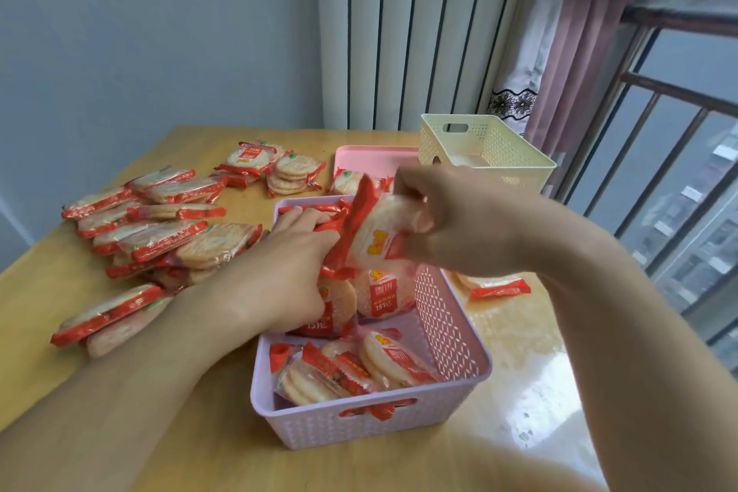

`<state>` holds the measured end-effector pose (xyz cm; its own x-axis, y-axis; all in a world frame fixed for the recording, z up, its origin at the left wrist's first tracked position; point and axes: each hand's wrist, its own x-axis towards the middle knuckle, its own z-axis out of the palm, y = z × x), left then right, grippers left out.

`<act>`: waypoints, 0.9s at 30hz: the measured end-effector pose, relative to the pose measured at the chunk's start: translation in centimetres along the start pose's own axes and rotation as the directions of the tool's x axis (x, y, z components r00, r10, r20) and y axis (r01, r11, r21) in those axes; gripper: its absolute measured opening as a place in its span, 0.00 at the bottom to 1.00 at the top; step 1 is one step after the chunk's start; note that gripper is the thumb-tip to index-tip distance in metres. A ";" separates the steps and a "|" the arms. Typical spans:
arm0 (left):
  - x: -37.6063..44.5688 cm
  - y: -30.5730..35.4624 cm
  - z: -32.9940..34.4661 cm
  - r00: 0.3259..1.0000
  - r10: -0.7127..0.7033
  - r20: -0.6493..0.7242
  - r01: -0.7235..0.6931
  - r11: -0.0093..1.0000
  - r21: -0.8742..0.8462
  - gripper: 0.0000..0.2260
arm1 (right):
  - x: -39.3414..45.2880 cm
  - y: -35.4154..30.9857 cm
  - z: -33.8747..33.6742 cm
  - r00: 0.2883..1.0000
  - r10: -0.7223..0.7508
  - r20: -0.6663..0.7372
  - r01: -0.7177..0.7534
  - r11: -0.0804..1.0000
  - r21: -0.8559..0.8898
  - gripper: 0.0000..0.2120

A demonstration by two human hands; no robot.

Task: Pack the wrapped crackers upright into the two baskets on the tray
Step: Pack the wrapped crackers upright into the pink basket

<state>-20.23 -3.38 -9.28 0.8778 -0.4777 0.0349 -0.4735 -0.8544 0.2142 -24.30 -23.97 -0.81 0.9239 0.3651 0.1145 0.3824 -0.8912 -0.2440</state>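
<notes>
A lilac perforated basket (447, 316) sits near me on the wooden table and holds several red-and-clear wrapped crackers (383, 292), some upright, some leaning at its near end (343, 371). My left hand (287, 264) reaches into the basket and presses against the upright packs. Above the basket my right hand (455, 220) grips one wrapped cracker (379, 236) by its upper edge, tilted. Behind stands a cream basket (515, 156) on a pink tray (359, 156).
Many loose cracker packs lie in piles on the table to the left (167, 228) and at the back (271, 168). One pack (495, 286) lies right of the lilac basket. A window with railings (659, 172) is at the right, a wall at the left.
</notes>
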 end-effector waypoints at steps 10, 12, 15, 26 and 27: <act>0.3 -0.4 -0.9 1.000 -0.018 -0.018 0.017 0.998 -0.065 0.14 | 0.9 -0.6 2.4 0.992 0.012 0.128 -0.001 0.996 -0.084 0.22; 0.1 -0.2 -1.1 0.999 -0.023 -0.037 0.020 0.997 -0.068 0.15 | 0.9 -0.7 2.5 0.992 0.014 0.125 -0.003 0.996 -0.084 0.17; 0.0 0.1 -1.7 0.995 -0.078 -0.056 0.073 0.994 -0.076 0.22 | 1.0 -0.5 2.8 0.989 0.080 0.127 -0.051 0.975 -0.214 0.12; 0.2 0.2 -0.5 0.996 -0.084 0.028 0.084 0.996 0.001 0.56 | 2.2 0.0 5.9 0.995 -0.095 0.001 0.087 0.905 -0.416 0.39; 0.3 0.1 -0.5 0.995 -0.097 0.029 0.097 0.995 0.004 0.56 | 2.5 0.2 6.0 0.998 -0.069 0.011 0.068 0.920 -0.386 0.40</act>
<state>-20.00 -3.53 -8.76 0.9172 -0.3981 -0.0146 -0.3862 -0.8976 0.2127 -21.88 -21.62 -6.33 0.8952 0.4290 0.1206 0.4098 -0.8989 0.1552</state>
